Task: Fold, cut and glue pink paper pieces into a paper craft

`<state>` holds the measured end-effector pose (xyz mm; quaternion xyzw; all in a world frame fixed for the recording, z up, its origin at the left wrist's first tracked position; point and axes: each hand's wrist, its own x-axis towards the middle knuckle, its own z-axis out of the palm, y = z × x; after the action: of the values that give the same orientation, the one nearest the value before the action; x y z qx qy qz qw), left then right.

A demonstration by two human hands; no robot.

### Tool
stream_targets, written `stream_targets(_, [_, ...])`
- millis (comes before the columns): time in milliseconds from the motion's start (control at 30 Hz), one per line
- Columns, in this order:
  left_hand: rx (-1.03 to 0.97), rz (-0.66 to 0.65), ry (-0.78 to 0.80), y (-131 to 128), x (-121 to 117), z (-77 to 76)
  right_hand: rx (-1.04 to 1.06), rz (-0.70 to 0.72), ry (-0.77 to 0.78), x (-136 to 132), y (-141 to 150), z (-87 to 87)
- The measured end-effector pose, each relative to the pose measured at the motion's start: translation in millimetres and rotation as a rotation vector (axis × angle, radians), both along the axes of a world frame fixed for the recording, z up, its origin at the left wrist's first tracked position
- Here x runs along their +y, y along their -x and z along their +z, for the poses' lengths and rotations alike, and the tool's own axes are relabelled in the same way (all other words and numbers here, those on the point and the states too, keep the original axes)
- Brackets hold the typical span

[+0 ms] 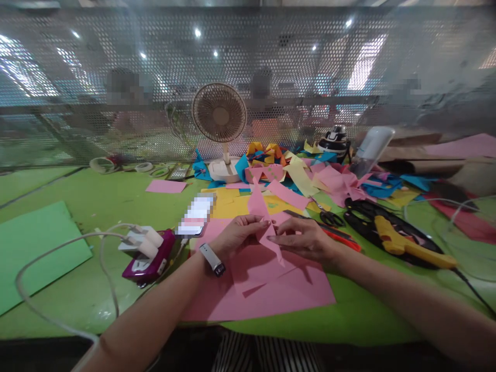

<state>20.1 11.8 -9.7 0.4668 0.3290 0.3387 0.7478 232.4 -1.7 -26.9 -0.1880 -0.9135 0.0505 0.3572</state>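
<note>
Between my hands is a folded piece of pink paper (pixel 259 201), with one pointed end rising away from me and another pointing down to the right. My left hand (pixel 245 231) pinches its left side, a watch on the wrist. From the right, my right hand (pixel 304 237) grips it with thumb and fingers close to the left fingertips. Beneath both hands lie flat pink sheets (pixel 263 305). A utility knife with an orange-red handle (pixel 344 238) rests just beyond my right wrist, near scissors (pixel 331 218).
A phone (pixel 197 214) and a purple power strip with plugs (pixel 149 258) lie left. A yellow glue gun (pixel 411 243) sits on a black tray at right. Behind stand a small fan (pixel 220 116), heaped coloured paper (pixel 337 181) and a perforated metal screen (pixel 155 51). Green card (pixel 42 248) lies far left.
</note>
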Motion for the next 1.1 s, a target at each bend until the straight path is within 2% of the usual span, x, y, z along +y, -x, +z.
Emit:
stream_targets(267, [-0.028,0.063,-0.047,-3,-3,2.0,0.278,0.05,0.425,-1,9,-3.5])
stream_targets(567, [-0.116,0.128,-0.068,-12,-7,-0.2,0.513,-0.058,0.667,0,20,-4.6])
stream_targets(767, [-0.069,0.239,-0.064,-15,-9,-3.5,0.54,-0.081,0.896,-2,20,-2.3])
stream_targets(1100, [-0.082,0.216,-0.091,-16,-10,-4.6,0.636,-0.071,1.073,-7,23,3.2])
